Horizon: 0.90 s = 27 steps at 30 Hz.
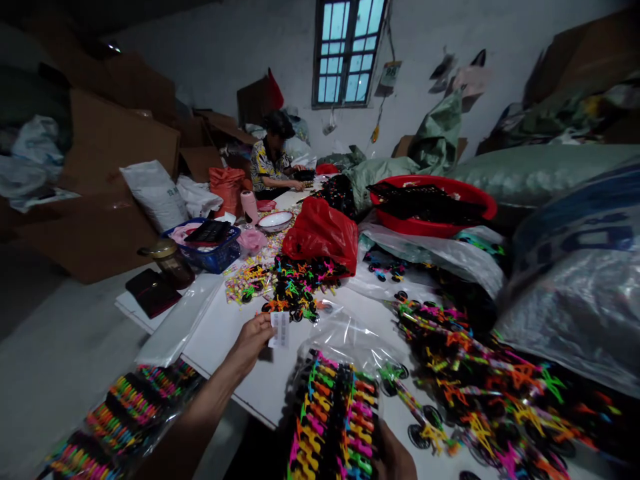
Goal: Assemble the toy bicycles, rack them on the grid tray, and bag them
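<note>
Between its thumb and fingers, my left hand (253, 340) pinches a small white printed slip (280, 330) above the white table. My right hand (397, 457), partly cut off by the lower frame edge, grips the right side of a clear plastic bag (350, 333). Packed upright in this bag are rows of colourful toy bicycles (320, 413) with black wheels. The bag's mouth faces away from me, its film loose on the table. Right of it lies a toy bicycle with a candy-filled tube (413, 403), beside a large heap of similar toys (480, 373).
Flat clear bags (183, 320) lie at the table's left edge, below a blue basket (215, 250) and a jar (173, 263). Filled packs (127, 407) rest at lower left. A red bag (323, 233) and red basin (435, 223) stand farther back. A co-worker (273, 160) sits beyond.
</note>
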Tool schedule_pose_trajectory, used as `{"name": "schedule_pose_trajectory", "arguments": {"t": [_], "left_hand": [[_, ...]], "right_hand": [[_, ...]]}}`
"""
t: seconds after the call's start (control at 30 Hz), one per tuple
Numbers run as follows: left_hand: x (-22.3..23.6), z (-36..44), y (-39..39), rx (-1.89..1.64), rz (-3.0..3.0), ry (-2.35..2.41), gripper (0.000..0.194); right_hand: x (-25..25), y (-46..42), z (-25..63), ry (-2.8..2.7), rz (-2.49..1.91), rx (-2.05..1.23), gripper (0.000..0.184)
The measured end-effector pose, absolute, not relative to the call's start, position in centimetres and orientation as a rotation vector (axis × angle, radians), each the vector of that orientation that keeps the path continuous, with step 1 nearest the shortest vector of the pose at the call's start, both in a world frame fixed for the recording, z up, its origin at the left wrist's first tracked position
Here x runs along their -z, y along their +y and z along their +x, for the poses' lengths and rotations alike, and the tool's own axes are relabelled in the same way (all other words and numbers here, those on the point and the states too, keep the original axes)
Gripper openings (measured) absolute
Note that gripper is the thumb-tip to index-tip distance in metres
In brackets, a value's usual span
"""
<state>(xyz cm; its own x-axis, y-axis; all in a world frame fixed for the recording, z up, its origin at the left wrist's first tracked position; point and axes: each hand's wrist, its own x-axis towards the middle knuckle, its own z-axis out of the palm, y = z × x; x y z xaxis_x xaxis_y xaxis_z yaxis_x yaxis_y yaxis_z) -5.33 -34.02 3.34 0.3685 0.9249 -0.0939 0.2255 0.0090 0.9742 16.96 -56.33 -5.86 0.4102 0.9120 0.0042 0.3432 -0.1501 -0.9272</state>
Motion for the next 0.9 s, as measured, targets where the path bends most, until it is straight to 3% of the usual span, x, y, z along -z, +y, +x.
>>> {"name": "schedule_pose_trajectory", "arguments": {"t": [0.13, 0.37, 0.7, 0.9], "left_hand": [[-5.2, -3.9, -39.2, -0.715, 1.290, 0.880, 0.046], [-5.8, -2.7, -43.2, -0.603, 1.207, 1.009, 0.066], [-4.7, -2.0, -48.5, -0.498, 1.824, 1.213, 0.035], [-4.7, -1.8, -48.0, -0.530, 1.823, 1.249, 0.034]], "right_hand": [[5.6, -56.5, 17.1, -1.163, -1.759, -0.752, 0.036], [5.6, -56.4, 16.5, -1.154, -1.759, -0.720, 0.030], [5.2, -56.5, 16.4, -1.164, -1.785, -0.649, 0.015], [5.3, -56.5, 16.4, -1.155, -1.740, -0.703, 0.018]]}}
